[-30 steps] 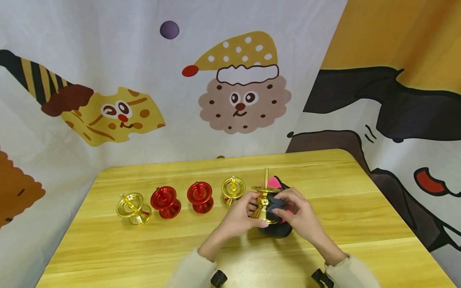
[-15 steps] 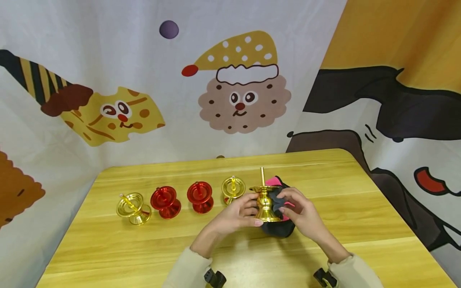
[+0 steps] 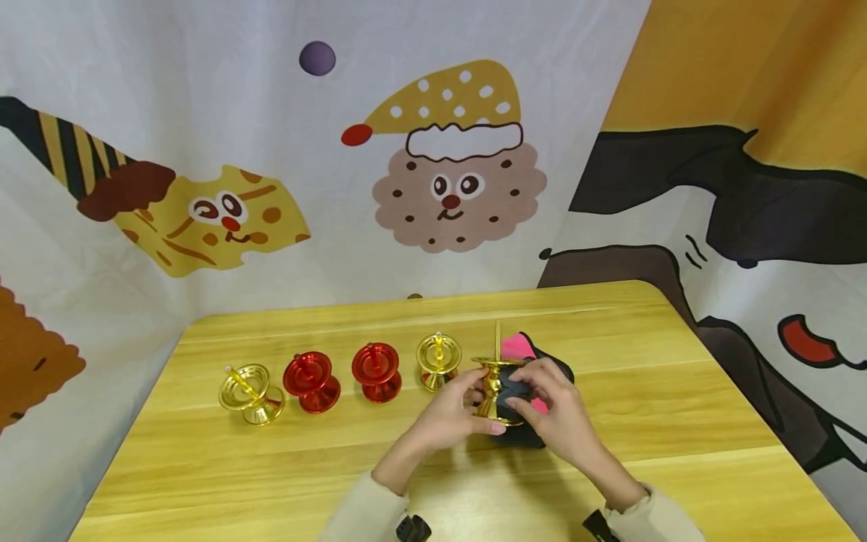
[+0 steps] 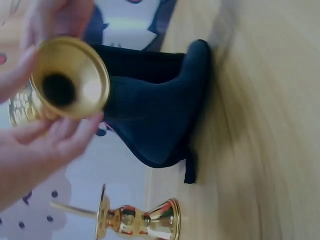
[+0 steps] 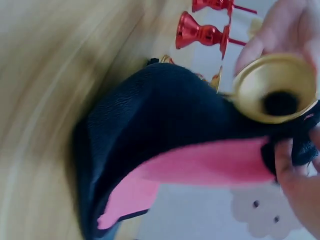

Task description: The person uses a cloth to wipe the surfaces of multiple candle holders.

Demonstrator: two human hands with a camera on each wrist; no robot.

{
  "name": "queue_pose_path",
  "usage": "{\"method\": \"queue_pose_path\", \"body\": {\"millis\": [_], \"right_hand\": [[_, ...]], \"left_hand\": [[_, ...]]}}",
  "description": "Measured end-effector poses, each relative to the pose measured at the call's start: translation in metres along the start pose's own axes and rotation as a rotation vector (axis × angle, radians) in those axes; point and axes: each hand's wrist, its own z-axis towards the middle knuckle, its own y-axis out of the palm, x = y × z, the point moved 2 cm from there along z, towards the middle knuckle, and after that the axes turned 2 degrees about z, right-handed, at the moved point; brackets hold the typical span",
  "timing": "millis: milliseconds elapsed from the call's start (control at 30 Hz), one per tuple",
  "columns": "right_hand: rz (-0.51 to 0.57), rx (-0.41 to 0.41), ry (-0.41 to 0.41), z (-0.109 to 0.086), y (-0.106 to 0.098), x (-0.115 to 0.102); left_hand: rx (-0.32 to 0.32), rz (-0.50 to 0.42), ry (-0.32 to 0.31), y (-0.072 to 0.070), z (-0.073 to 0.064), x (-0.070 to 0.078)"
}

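My left hand [image 3: 443, 418] holds a gold candle holder [image 3: 493, 390] upright above the table, fingers behind it and thumb by its base. A thin rod rises from its dish. In the left wrist view the hollow underside of the base [image 4: 90, 87] shows. My right hand [image 3: 562, 414] pinches part of a dark cloth [image 3: 518, 345] with a pink lining against the holder's right side. The rest of this cloth [image 5: 160, 107] hangs in folds down to the table. Parts of the right fingertips are hidden in the fabric.
To the left stand a gold holder [image 3: 439, 357], a red holder [image 3: 379, 376], another red holder [image 3: 317, 388] and a gold holder [image 3: 260, 406], in a row on the wooden table [image 3: 271, 482]. A printed curtain [image 3: 271, 113] hangs behind the table.
The held gold holder has turned and shifted slightly between frames, now a little lower than half a second ago. My right hand with the cloth has moved slightly left. The standing holders have stayed put.
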Motion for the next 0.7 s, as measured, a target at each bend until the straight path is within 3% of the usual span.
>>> {"method": "queue_pose_path", "body": {"millis": [100, 167, 267, 400, 500, 633, 700], "right_hand": [[0.197, -0.025, -0.013, -0.001, -0.006, 0.005], [0.303, -0.035, 0.014, -0.002, -0.009, 0.008], [0.285, -0.023, 0.044, -0.001, -0.009, 0.006], [0.065, 0.012, 0.031, -0.001, -0.002, -0.003], [-0.013, 0.028, -0.009, -0.002, 0.001, -0.007], [0.205, -0.004, 0.004, -0.005, -0.006, 0.0], [0.293, -0.03, 0.026, -0.007, -0.009, 0.004]], "left_hand": [[-0.075, -0.19, -0.018, -0.008, -0.002, 0.0], [-0.105, -0.251, -0.015, -0.012, -0.004, 0.0], [-0.099, -0.216, 0.001, -0.011, -0.003, 0.0], [-0.015, -0.064, 0.028, -0.002, 0.001, -0.001], [-0.002, -0.069, 0.042, 0.0, 0.001, -0.003], [-0.099, -0.253, 0.04, -0.009, -0.003, -0.005], [-0.135, -0.3, 0.029, -0.012, -0.004, -0.006]]}}
